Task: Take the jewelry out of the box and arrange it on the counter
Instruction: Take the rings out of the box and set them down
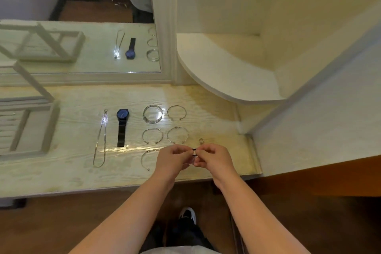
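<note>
I have both hands close together over the near right part of the counter (61,175). My left hand (172,158) and right hand (212,156) pinch a small black-and-white ring (194,152) between their fingertips, and the other fingers are curled in. I cannot tell if the ring touches the surface.

The near edge of the counter runs just under my wrists. Its right end stops at a raised lip close beside my right hand. A rounded shelf (226,72) overhangs the far right corner, and a mirror (82,47) closes off the far side. The bare room is the strip between the jewelry box (49,130) at the left and the necklace (100,142), plus the near band to the left of my hands.

Laid out on the counter I count:
- One necklace.
- One dark watch (122,123), just to the right of the necklace.
- One stack of wire bangles (153,114), too fine to count singly.
- Four open cuff bracelets. One is to the right of the stack (176,112), two are in the row nearer me (152,135) (177,134), and one is partly hidden by my left hand (144,158).
- One small ring (201,140), just beyond my right hand.
</note>
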Demonstrator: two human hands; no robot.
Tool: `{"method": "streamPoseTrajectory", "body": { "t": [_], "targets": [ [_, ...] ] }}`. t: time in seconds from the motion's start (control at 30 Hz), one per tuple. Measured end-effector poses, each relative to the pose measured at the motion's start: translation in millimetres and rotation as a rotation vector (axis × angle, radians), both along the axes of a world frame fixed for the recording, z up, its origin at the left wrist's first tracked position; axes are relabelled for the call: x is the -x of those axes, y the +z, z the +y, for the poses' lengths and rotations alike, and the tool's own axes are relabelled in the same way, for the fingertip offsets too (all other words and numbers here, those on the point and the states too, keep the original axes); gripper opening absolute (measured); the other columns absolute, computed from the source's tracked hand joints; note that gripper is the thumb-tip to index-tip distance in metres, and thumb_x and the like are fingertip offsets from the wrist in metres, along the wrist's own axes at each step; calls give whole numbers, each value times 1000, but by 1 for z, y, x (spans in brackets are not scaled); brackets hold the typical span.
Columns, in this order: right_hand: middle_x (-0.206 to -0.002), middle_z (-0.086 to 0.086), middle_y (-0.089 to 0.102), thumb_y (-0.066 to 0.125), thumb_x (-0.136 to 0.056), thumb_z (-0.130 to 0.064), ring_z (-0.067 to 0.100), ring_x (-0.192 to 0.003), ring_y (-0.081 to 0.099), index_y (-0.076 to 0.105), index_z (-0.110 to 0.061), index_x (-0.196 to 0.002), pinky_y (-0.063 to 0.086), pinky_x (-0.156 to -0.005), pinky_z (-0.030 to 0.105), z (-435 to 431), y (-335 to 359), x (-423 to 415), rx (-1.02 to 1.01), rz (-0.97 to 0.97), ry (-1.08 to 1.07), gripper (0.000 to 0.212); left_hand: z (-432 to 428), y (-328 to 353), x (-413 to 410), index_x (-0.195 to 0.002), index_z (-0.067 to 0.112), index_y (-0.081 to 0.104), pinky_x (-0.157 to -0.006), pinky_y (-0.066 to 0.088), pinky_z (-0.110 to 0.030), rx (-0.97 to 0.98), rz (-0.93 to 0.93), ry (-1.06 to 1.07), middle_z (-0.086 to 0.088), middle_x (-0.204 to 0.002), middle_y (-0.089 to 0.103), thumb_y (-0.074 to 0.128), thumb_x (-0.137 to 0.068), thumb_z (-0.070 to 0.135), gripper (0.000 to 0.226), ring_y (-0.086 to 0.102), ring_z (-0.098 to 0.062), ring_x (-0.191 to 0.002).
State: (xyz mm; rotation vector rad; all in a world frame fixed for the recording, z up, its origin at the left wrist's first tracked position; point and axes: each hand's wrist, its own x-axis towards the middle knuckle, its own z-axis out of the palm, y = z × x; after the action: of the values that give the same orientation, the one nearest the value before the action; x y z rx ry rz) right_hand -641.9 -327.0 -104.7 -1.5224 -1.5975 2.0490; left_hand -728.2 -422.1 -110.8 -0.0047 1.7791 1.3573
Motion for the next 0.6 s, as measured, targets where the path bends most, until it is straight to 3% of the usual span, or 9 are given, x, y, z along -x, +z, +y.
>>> {"method": "streamPoseTrajectory", "body": {
  "t": [0.2, 0.43, 0.6],
  "targets": [
    [-67, 11, 64, 59, -89, 0, 15, -53, 63, 66, -4, -86, 58, -58, 24, 17, -19, -6, -16, -84, -38, 8, 21, -10, -9, -79, 13, 72, -56, 49, -22, 76, 6, -36, -6, -73, 73, 67, -84, 4, 11, 69, -12, -64],
    [-65, 9, 66, 58, -88, -1, 17, -54, 65, 65, -7, -82, 60, -68, 35, 32, -38, -6, -61, -175, -32, 11, 40, -21, -10, -83, 11, 70, -58, 52, -24, 157, -63, -68, -8, -76, 70, 46, -90, -3, 28, 68, -19, -72],
    [-74, 16, 70, 61, -86, 2, 22, -62, 69, 67, -8, -78, 60, -62, 30, 32, -47, -6, -44, -189, -24, 14, 44, -29, -12, -85, 9, 67, -58, 55, -28, 192, -104, -99, -9, -73, 70, 49, -84, -6, 23, 69, -18, -67]
  ]
}}
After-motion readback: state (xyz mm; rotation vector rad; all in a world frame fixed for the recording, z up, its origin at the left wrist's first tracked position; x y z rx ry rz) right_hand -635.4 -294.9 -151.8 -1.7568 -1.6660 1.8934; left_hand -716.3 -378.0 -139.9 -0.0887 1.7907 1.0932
